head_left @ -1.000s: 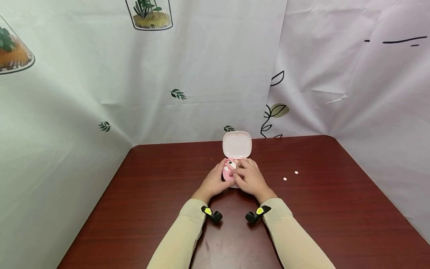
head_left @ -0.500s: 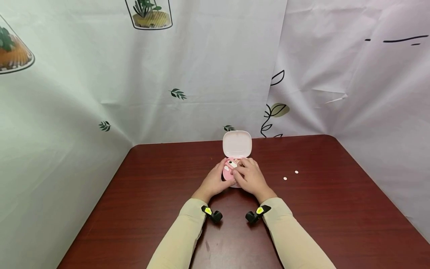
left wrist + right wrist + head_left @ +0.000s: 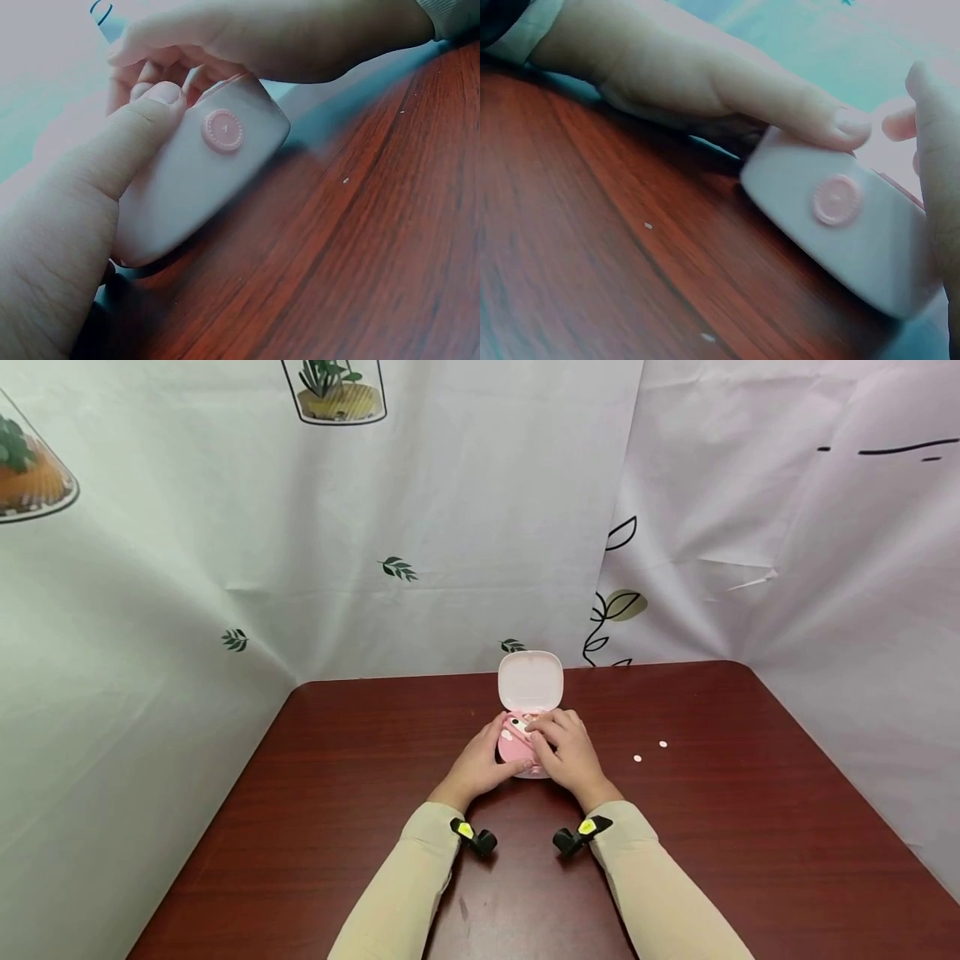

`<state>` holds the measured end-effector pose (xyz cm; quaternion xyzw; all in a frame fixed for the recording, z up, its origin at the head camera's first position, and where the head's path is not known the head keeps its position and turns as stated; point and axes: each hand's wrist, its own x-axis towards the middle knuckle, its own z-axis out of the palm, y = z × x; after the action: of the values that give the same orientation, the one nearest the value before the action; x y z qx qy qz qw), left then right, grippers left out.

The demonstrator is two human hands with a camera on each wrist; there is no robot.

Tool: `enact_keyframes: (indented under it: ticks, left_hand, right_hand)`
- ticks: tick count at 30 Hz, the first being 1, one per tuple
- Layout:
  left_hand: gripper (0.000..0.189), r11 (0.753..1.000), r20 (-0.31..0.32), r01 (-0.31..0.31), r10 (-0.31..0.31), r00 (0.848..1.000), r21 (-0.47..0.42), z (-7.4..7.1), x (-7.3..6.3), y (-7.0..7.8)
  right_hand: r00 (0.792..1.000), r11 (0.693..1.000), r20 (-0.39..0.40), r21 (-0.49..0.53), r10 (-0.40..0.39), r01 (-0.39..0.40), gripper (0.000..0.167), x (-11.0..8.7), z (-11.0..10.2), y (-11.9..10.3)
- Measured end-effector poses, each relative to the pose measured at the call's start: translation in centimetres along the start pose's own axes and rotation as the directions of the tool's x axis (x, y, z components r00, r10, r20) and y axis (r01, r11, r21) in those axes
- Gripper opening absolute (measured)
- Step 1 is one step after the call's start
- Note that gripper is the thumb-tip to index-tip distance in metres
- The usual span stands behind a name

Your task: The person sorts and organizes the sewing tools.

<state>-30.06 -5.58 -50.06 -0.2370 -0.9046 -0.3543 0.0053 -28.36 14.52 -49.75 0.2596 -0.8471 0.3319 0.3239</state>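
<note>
A small pale hinged case stands on the table with its lid [image 3: 530,681] raised. Inside shows a pink cartoon-face panel [image 3: 512,747] with white patches and a dark eye; a round pink button [image 3: 223,131] sits on the case's front wall [image 3: 180,202]. My left hand [image 3: 480,764] grips the case at its left side, thumb along the front rim. Over the right part of the case, my right hand [image 3: 570,756] bends its fingers, thumb and fingertips close above the panel. They hide part of the interior, and I cannot tell whether they pinch anything.
Two small white discs, a nearer disc [image 3: 637,758] and a farther disc [image 3: 663,744], lie right of the case on the dark red-brown table [image 3: 300,827]. Behind the table's far edge hangs a white printed cloth [image 3: 450,510]. Each wrist wears a black camera.
My right hand has shifted slightly right, its thumb and fingertips drawing back across the panel and uncovering more of the pink surface. My left hand keeps its grip on the case.
</note>
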Motion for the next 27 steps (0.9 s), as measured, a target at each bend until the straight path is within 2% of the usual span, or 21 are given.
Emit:
enact_keyframes:
  ticks: [5, 10, 14, 18, 20, 23, 25, 27]
  left_hand:
    - [0.104, 1.000, 0.005, 0.012, -0.012, 1.000, -0.012, 0.0, 0.0, 0.2]
    - [0.105, 1.000, 0.010, 0.021, -0.021, 1.000, -0.010, 0.1, 0.0, 0.2]
    - [0.106, 0.999, 0.014, 0.038, -0.038, 0.999, -0.012, 0.0, -0.1, 0.1]
    - [0.106, 0.999, 0.015, 0.047, -0.047, 0.999, -0.017, -0.1, -0.2, 0.1]
    - [0.106, 0.999, 0.013, 0.042, -0.041, 0.999, -0.014, -0.1, -0.1, 0.1]
    - [0.105, 0.999, 0.013, 0.036, -0.036, 0.999, -0.008, 0.0, -0.1, 0.1]
    - [0.105, 1.000, 0.008, 0.029, -0.029, 1.000, -0.011, 0.0, -0.1, 0.1]
    - [0.105, 1.000, 0.006, 0.028, -0.028, 1.000, -0.008, 0.1, -0.1, 0.2]
  right_hand:
    - [0.997, 1.000, -0.079, -0.020, 0.006, -0.008, 0.014, -0.5, -1.4, 1.3]
    - [0.986, 0.992, -0.164, -0.118, 0.030, -0.050, 0.013, -1.4, -3.2, 3.2]
    - [0.972, 0.970, -0.222, -0.210, 0.077, -0.125, 0.015, -2.2, -5.1, 4.7]
    - [0.953, 0.930, -0.228, -0.263, 0.198, -0.256, 0.018, -3.3, -7.6, 6.1]
    - [0.933, 0.894, -0.200, -0.283, 0.299, -0.347, 0.021, -3.9, -9.1, 6.7]
    - [0.879, 0.823, -0.128, -0.312, 0.459, -0.475, 0.026, -4.8, -11.1, 7.6]
    - [0.842, 0.783, -0.076, -0.330, 0.534, -0.527, 0.028, -5.2, -12.3, 8.0]
    - [0.815, 0.758, -0.031, -0.347, 0.579, -0.552, 0.030, -5.6, -13.3, 8.3]
